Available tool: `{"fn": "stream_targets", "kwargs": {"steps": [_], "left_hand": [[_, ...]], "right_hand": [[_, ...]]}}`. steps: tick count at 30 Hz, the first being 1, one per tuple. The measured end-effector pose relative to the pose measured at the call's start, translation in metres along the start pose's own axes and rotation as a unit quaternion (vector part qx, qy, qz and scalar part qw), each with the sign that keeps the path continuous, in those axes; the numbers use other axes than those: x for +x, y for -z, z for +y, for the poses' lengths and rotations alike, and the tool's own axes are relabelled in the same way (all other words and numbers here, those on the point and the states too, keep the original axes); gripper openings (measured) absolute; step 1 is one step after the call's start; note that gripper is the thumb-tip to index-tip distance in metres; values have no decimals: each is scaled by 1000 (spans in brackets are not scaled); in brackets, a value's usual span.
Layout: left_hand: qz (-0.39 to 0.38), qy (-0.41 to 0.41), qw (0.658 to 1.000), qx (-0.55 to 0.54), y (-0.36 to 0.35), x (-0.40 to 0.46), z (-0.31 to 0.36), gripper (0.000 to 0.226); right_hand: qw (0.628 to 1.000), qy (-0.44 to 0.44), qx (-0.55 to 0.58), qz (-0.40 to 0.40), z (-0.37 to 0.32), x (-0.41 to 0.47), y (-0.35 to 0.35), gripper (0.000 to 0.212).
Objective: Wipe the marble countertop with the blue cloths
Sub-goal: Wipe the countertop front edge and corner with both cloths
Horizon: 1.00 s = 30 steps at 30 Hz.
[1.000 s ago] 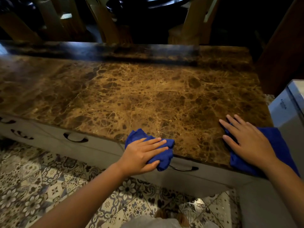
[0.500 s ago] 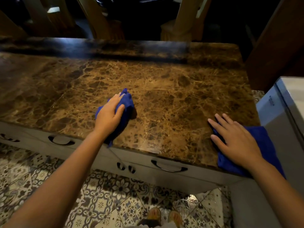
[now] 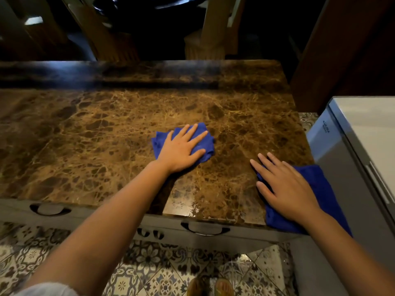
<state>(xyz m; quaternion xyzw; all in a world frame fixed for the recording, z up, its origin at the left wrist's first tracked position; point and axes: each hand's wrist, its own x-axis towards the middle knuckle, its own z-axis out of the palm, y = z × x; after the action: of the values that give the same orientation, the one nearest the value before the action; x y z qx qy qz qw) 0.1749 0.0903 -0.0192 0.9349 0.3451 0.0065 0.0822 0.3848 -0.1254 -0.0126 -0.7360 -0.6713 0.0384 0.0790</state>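
Pressing flat with the left hand, fingers spread, grip released, on a bunched blue cloth mid-bench. Resting the right hand, grip also released, on the second blue cloth at the marble bench near right corner.

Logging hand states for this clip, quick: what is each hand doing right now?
Left hand: open, fingers spread, pressed flat on a blue cloth.
Right hand: open, palm flat on the other blue cloth at the countertop's near right corner.
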Motion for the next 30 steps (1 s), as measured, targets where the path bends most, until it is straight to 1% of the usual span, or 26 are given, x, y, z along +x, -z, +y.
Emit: {"fn": "stream_targets", "kwargs": {"steps": [3, 8, 14, 17, 20, 23, 24, 25, 26, 27, 29, 30], "left_hand": [[-6, -61, 998, 6, -6, -22, 28, 66], [-20, -154, 988, -1, -14, -69, 64, 58], [-42, -199, 979, -23, -15, -108, 78, 54], [-7, -245, 970, -8, -19, -122, 74, 51], [22, -280, 959, -25, -25, -138, 65, 46], [70, -320, 945, -19, -26, -155, 54, 40], [87, -319, 943, -38, -25, -159, 50, 39], [110, -298, 944, -87, -23, -162, 46, 37], [134, -254, 944, -163, -20, -164, 43, 35], [158, -191, 936, -249, -13, -165, 41, 34], [220, -58, 899, -374, 5, -157, 37, 32], [255, 2, 878, -406, 13, -148, 32, 34]], "right_hand": [[1000, 1, -5, 0, 1, 1, -1, 60], [1000, 1, -4, 1, 0, 1, -1, 62], [1000, -2, 1, 3, -1, 0, 0, 65], [1000, -4, 2, 0, 0, -1, -1, 65], [1000, -3, 3, -5, 1, 0, -1, 65], [1000, -2, 5, -7, 1, -1, -1, 65], [1000, -3, 6, -6, 1, -1, -1, 65], [1000, -4, 8, -6, 1, -1, -1, 65], [1000, -4, 12, -7, 1, 0, 0, 65], [1000, -2, 21, -9, 1, 0, 0, 65], [998, -6, 61, -1, 1, -3, 4, 63], [997, -14, 80, 14, 1, -6, 7, 61]]}}
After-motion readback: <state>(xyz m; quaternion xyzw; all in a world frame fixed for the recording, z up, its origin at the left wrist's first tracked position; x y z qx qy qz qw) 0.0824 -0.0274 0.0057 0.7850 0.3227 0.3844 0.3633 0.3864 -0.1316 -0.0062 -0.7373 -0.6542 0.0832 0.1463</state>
